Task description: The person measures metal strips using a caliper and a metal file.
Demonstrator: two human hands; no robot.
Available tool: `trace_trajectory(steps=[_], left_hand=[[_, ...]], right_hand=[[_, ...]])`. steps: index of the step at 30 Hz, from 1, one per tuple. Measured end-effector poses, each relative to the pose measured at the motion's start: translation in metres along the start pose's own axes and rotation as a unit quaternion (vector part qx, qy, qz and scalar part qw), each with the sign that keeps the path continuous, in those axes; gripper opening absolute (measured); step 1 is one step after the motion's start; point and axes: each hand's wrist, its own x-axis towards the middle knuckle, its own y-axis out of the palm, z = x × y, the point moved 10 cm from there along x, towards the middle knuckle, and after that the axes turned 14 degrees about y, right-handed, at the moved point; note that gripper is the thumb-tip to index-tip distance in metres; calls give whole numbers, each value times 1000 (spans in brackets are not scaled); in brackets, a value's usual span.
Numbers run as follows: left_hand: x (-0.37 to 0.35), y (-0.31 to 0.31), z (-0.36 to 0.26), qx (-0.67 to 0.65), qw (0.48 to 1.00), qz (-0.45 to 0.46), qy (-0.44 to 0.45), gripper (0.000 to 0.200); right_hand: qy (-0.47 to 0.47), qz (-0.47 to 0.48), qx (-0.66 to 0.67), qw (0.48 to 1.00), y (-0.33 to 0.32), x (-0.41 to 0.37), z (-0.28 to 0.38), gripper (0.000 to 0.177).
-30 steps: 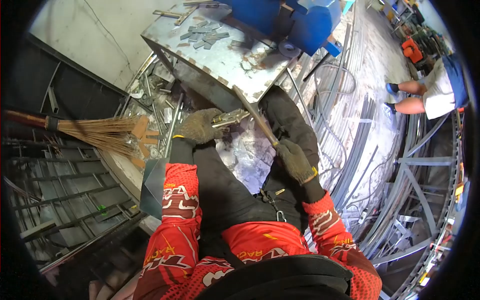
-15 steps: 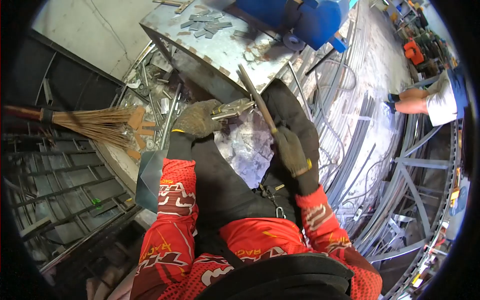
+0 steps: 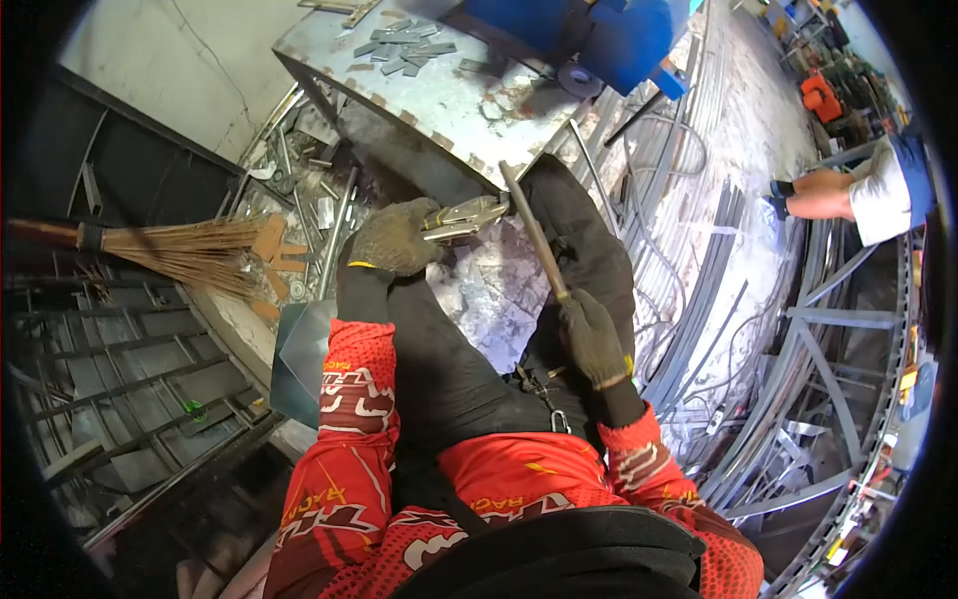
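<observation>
My gloved left hand (image 3: 394, 238) is wrapped round a pair of locking pliers (image 3: 465, 216), which points right over the gap between my knees. Any small piece in the jaws is too small to make out. In my gloved right hand (image 3: 593, 339) is a long, narrow metal file (image 3: 536, 232), gripped at its lower end. The file slants up and to the left, its upper part right beside the plier jaws. Both tools are close to the front corner of a metal worktable (image 3: 464, 125).
Flat metal pieces (image 3: 404, 47) and a blue machine (image 3: 629, 45) are on the worktable. A broom (image 3: 180, 250) lies at left near metal scraps. Long metal bars (image 3: 704, 290) stretch along the floor at right. Another person's legs (image 3: 823, 198) show at far right.
My right hand has drawn the file back toward my body and slightly right, so its upper end is now lower, near the jaws. My left hand and the pliers stay nearly in place.
</observation>
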Motion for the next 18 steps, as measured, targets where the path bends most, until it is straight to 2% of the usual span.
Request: trace_trajectory(steps=[2, 4, 5, 7, 8, 9, 11, 12, 14, 18], left_hand=[[2, 0, -1, 6, 1000, -8, 6, 50], [0, 1, 1, -12, 1000, -4, -12, 50], [0, 1, 1, -8, 1000, -4, -12, 50], [1, 2, 2, -20, 999, 7, -25, 52], [0, 4, 5, -20, 999, 29, -38, 60], [2, 1, 6, -20, 999, 26, -36, 60], [3, 4, 6, -35, 998, 39, -18, 61], [3, 3, 6, -40, 998, 36, -20, 61], [2, 1, 2, -53, 997, 49, -17, 60], [6, 8, 5, -66, 997, 42, 19, 57]], right_hand=[[-153, -5, -103, 983, 21, 24, 43, 27], [-64, 34, -34, 997, 48, 60, 58, 28], [-66, 36, -31, 997, 51, 74, 68, 28], [-118, 49, -91, 988, 65, 90, 85, 29], [-190, 24, -104, 976, 63, 82, 92, 30], [-194, 22, -105, 975, 57, 70, 93, 30], [-56, 33, -65, 996, 41, 45, 67, 31], [-55, 34, -71, 995, 33, 30, 48, 31], [10, 28, -72, 997, 16, 16, 3, 31], [-51, -3, -78, 996, 21, 27, 26, 34]])
